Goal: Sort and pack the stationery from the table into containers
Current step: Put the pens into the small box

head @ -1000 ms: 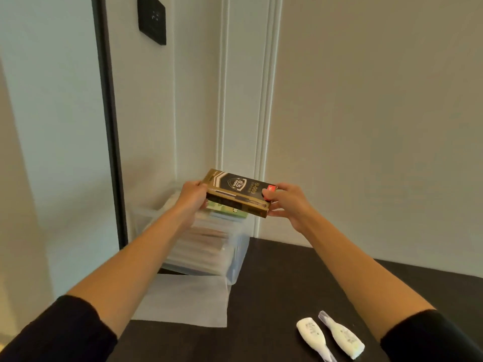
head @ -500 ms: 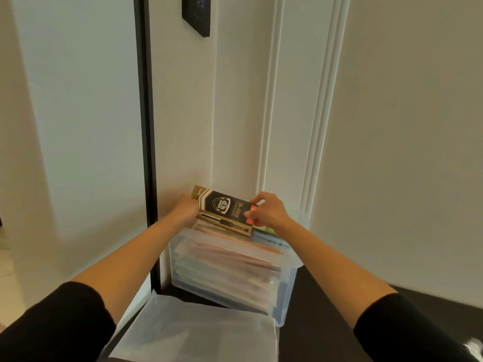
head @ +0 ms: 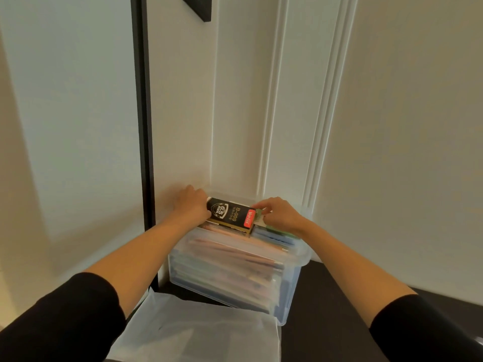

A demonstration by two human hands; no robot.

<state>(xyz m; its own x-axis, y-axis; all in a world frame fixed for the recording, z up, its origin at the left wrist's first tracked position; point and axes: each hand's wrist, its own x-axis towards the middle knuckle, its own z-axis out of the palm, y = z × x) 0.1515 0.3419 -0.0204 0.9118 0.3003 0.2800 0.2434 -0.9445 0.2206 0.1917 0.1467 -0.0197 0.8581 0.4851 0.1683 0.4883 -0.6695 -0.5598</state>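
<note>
Packing well along: pen box [head: 230, 215] sits atop the nearly full clear bin [head: 235, 278] at far left, my left hand [head: 192, 208] gripping its left end, right hand [head: 281, 218] apparently pinching its right end; release pending.

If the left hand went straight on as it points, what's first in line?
The black pen box, which the left hand grips; beyond, probably the far rim of the clear bin.
</note>
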